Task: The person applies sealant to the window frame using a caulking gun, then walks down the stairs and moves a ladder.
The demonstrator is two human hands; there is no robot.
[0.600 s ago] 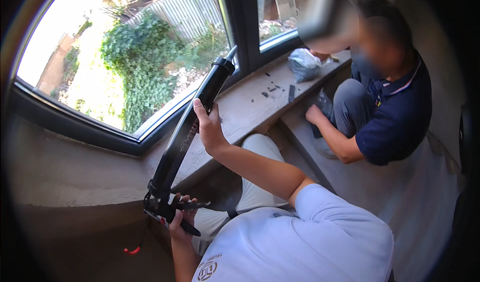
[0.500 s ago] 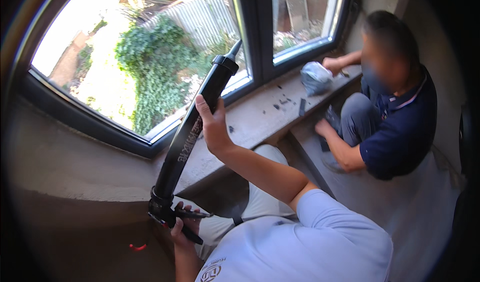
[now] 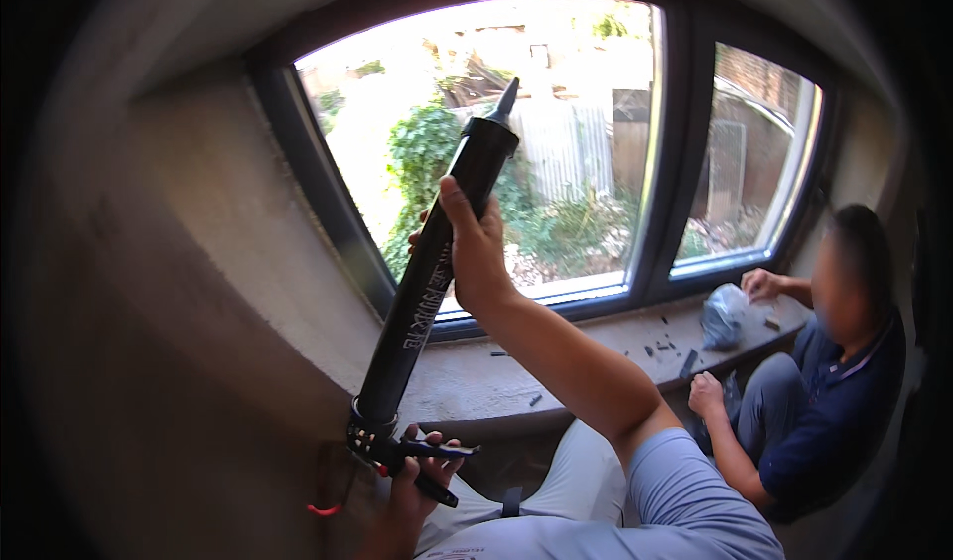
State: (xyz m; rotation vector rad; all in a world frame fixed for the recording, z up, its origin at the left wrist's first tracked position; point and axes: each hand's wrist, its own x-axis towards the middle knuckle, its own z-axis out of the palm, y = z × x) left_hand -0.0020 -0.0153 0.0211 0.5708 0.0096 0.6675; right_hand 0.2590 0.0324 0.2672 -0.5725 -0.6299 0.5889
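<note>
A long black caulking gun (image 3: 422,292) slants upward in front of the window, its pointed grey nozzle (image 3: 507,101) at the top. My right hand (image 3: 478,247) is wrapped round the upper part of its barrel, thumb lying along the near side. Lower down, my left hand (image 3: 422,476) grips the handle and trigger at the rear end, and some of its fingers show beside the trigger lever. A red curved piece (image 3: 324,510) hangs below the gun's rear end. Pale writing runs along the barrel.
A large dark-framed window (image 3: 685,163) stands ahead. Its concrete sill (image 3: 576,361) carries small dark scraps and a grey plastic bag (image 3: 725,317). At the right a person in a dark shirt (image 3: 834,421) crouches, one hand beside the bag. A bare wall (image 3: 238,193) rises at the left.
My view has tilted up, showing more of the window and wall. The caulking gun stays in both hands, its nozzle still pointing up. The other person now appears lower and farther right.
</note>
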